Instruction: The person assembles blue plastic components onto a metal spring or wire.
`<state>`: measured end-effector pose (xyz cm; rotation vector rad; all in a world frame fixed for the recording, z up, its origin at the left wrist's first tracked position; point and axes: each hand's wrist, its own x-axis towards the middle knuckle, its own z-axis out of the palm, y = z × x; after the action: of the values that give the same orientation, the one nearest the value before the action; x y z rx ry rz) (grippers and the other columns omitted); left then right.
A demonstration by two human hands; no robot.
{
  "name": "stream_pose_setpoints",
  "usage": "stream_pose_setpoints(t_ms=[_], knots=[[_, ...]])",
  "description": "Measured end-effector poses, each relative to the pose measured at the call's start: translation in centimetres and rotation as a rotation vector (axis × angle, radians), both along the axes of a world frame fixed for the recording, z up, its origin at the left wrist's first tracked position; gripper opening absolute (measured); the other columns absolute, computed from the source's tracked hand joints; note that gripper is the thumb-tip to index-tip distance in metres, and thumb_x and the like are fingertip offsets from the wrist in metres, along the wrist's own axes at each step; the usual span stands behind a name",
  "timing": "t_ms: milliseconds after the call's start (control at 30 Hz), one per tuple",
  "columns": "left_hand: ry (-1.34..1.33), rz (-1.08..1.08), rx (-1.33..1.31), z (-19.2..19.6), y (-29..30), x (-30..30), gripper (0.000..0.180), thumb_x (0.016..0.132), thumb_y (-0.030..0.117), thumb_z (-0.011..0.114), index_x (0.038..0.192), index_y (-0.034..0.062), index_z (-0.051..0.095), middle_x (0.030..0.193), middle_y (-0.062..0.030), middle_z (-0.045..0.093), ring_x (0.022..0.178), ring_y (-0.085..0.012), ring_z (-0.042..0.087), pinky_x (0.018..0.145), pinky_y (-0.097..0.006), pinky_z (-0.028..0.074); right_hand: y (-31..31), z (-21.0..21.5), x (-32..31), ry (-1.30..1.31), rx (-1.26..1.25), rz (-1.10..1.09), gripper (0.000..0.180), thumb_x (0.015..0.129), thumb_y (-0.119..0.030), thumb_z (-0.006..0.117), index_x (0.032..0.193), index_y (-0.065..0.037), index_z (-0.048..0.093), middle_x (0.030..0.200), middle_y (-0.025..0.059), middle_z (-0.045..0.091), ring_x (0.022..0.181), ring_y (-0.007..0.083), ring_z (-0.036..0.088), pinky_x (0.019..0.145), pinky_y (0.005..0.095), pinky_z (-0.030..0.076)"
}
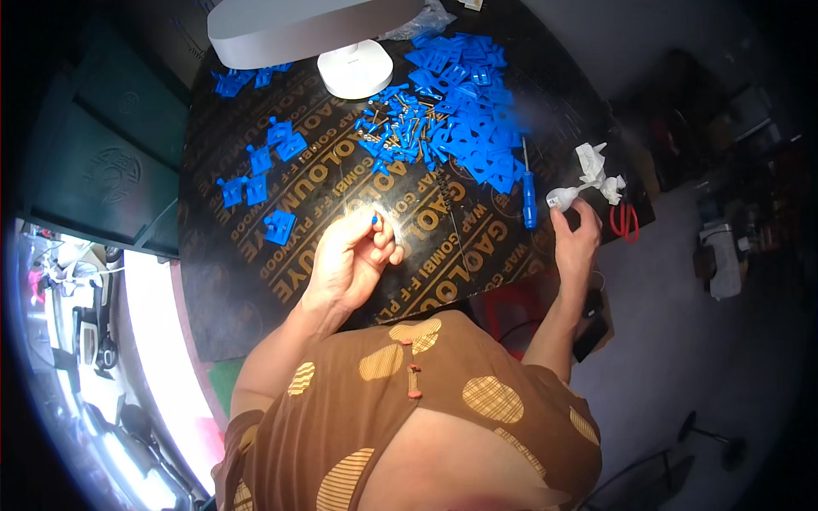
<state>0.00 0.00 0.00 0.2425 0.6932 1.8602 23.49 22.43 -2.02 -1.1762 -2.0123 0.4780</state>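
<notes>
My left hand [356, 255] is closed, pinching a small blue plastic piece [374, 220] between thumb and fingers above the near part of the dark table. Most of that piece is hidden by the fingers. Off to the right, my right hand [576, 232] has its thumb and fingers on a small white bottle [561, 198] with a narrow tip, tilted near the table's right edge. Beyond the left hand lies a pile of small blue parts with metal pins or screws [400, 128]. Flat blue plastic plates [477, 111] are heaped beside them.
A blue-handled screwdriver [529, 200] lies left of the bottle. Crumpled white tissue [590, 162] and a red loop-shaped handle [625, 223] are at the right edge. Several blue assembled pieces [279, 226] sit on the left. A white lamp [356, 72] stands at the back.
</notes>
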Motion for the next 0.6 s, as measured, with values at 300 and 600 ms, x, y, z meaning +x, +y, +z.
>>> stream_pose_setpoints(t_ms=[300, 600], knots=[[-0.056, 0.002, 0.060, 0.0, -0.1, 0.2, 0.018, 0.092, 0.019, 0.058, 0.082, 0.0041, 0.055, 0.070, -0.0052, 0.053, 0.062, -0.0139, 0.049, 0.063, -0.034, 0.044, -7.4, 4.7, -0.8, 0.265, -0.339, 0.181, 0.013, 0.089, -0.014, 0.063, 0.091, -0.001, 0.064, 0.068, 0.0090, 0.062, 0.059, 0.0189, 0.060, 0.058, 0.0317, 0.047], [-0.064, 0.035, 0.070, 0.2, -0.1, 0.3, 0.020, 0.093, 0.018, 0.057, 0.080, 0.0030, 0.058, 0.068, -0.0067, 0.054, 0.058, -0.0152, 0.047, 0.063, -0.036, 0.045, -7.9, 3.9, -7.9, -0.476, -0.134, 0.418, 0.023, 0.084, -0.025, 0.066, 0.077, -0.003, 0.063, 0.068, 0.0202, 0.064, 0.067, 0.0383, 0.065, 0.062, 0.0464, 0.051]])
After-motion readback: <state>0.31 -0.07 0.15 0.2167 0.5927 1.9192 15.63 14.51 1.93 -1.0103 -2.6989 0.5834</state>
